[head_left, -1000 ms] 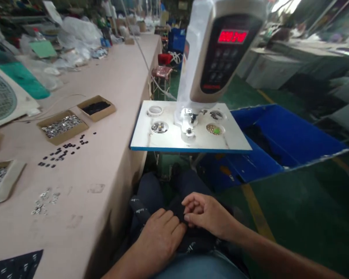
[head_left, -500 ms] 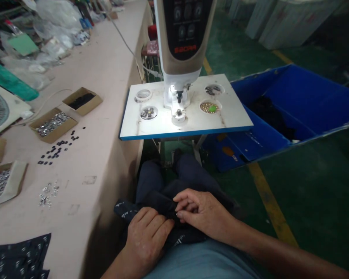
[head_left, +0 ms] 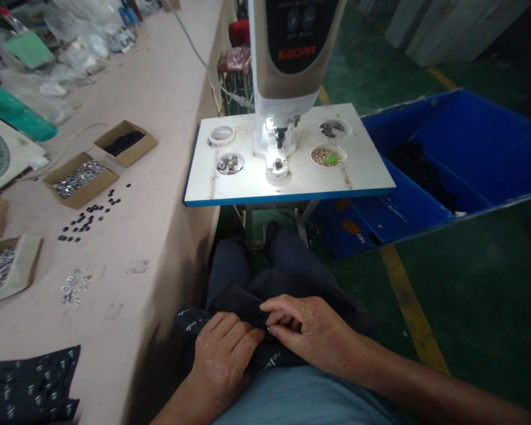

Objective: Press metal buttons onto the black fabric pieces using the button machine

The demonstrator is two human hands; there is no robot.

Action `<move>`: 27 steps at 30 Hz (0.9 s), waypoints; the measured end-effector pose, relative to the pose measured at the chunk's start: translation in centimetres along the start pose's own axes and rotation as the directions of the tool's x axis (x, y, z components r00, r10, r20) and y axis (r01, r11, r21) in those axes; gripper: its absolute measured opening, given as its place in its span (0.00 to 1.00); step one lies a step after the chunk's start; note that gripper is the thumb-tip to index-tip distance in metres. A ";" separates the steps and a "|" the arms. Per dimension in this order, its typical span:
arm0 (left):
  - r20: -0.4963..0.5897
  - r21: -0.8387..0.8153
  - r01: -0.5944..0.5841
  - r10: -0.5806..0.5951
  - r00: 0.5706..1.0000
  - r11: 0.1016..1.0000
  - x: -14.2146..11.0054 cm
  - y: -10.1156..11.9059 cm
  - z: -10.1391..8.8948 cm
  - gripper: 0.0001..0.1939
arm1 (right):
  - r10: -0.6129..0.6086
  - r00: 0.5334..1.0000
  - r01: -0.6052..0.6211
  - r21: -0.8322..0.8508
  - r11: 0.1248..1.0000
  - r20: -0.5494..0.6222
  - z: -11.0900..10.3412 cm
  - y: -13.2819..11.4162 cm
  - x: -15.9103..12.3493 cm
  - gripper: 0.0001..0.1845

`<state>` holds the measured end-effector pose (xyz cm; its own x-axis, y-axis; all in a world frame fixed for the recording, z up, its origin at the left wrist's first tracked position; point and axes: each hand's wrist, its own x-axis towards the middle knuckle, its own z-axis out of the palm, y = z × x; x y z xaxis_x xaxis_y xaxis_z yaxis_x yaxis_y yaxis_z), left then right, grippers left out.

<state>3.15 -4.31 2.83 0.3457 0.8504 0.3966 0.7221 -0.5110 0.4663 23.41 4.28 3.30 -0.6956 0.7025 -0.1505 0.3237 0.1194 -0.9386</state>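
Across my lap lies a dark fabric piece (head_left: 281,357) with small white print. My left hand (head_left: 225,348) is closed on it, knuckles up, gripping an edge. Close beside it, my right hand (head_left: 307,327) pinches a tiny shiny metal piece (head_left: 268,328) between thumb and fingers, right at the cloth. Its exact kind is too small to make out. In front of my knees stands a white snap press (head_left: 287,88) with a lit head over a small round die (head_left: 277,168).
The press's white table (head_left: 248,192) has cups of small metal parts. On the left bench (head_left: 159,147) are cardboard boxes (head_left: 80,180) of fasteners, loose black caps (head_left: 88,218), silver rings (head_left: 73,286) and printed dark cloth (head_left: 30,383). A blue bin (head_left: 478,147) stands at right.
The view has tilted slightly, so the press sits a little higher and further right. My hands stay together at the cloth, with only a slight shift of the right fingers.
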 end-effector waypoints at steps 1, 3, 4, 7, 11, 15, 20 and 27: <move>-0.001 -0.008 0.008 -0.008 1.000 1.000 0.0 0.0 0.0 0.10 | -0.007 1.000 0.007 -0.023 1.000 0.004 0.0 0.0 0.0 0.21; -0.005 -0.017 0.020 -0.020 1.000 1.000 -0.1 -0.1 0.0 0.09 | -0.032 0.999 0.033 -0.070 0.997 0.017 0.0 -0.2 0.0 0.22; -0.006 -0.020 0.025 -0.025 1.000 0.999 -0.1 -0.1 0.1 0.10 | -0.048 0.998 0.050 -0.091 0.995 0.027 -0.1 -0.3 0.0 0.22; -0.012 -0.035 0.041 -0.042 0.999 0.999 -0.1 -0.2 0.2 0.11 | -0.093 0.994 0.101 -0.152 0.983 0.061 -0.3 -0.7 0.1 0.22; -0.027 -0.056 0.072 -0.074 0.997 0.996 -0.2 -0.3 0.3 0.09 | -0.120 0.985 0.145 -0.229 0.963 0.123 -0.7 -1.4 0.0 0.20; -0.013 -0.077 0.139 -0.141 0.990 0.987 -0.2 -0.3 0.2 0.06 | -0.142 0.979 0.180 -0.290 0.940 0.147 -1.2 -2.1 -0.4 0.21; 0.032 -0.146 0.287 -0.285 0.958 0.947 0.5 -0.5 -0.1 0.08 | -0.103 0.964 0.183 -0.331 0.926 0.244 -1.4 -2.4 -0.2 0.39; 0.305 -0.208 0.606 -0.538 0.786 0.768 2.0 -1.2 -0.4 0.05 | -0.079 0.967 0.182 -0.444 0.878 0.241 -0.6 -2.1 1.1 0.29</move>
<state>2.74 -1.98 3.35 0.0662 0.9814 -0.1802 0.6393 0.0969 0.7628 22.38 5.21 5.28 -0.8528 0.5013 -0.1465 0.4422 0.5437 -0.7134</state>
